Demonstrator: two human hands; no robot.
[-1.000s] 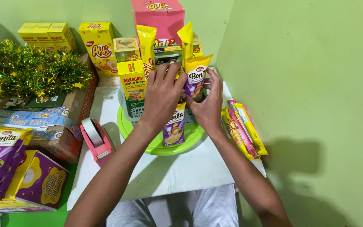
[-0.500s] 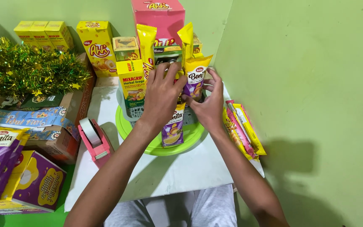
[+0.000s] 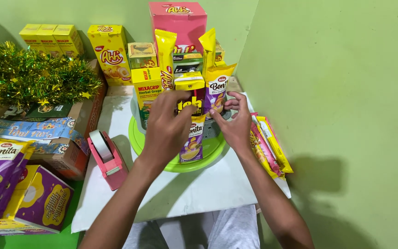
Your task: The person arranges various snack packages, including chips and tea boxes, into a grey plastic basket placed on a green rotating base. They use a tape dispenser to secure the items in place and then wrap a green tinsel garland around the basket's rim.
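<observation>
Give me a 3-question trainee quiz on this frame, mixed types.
1. True or false: the pink tape dispenser is held in the left hand.
2. What does the stack of snack packs stand on? A) green round plate B) cardboard box C) purple box
3. Which hand touches the purple-and-yellow pouch at the stack's right side?

Key
1. False: it sits alone on the white table, left of the plate.
2. A
3. The right hand; its fingers reach the pouch's lower edge.
</observation>
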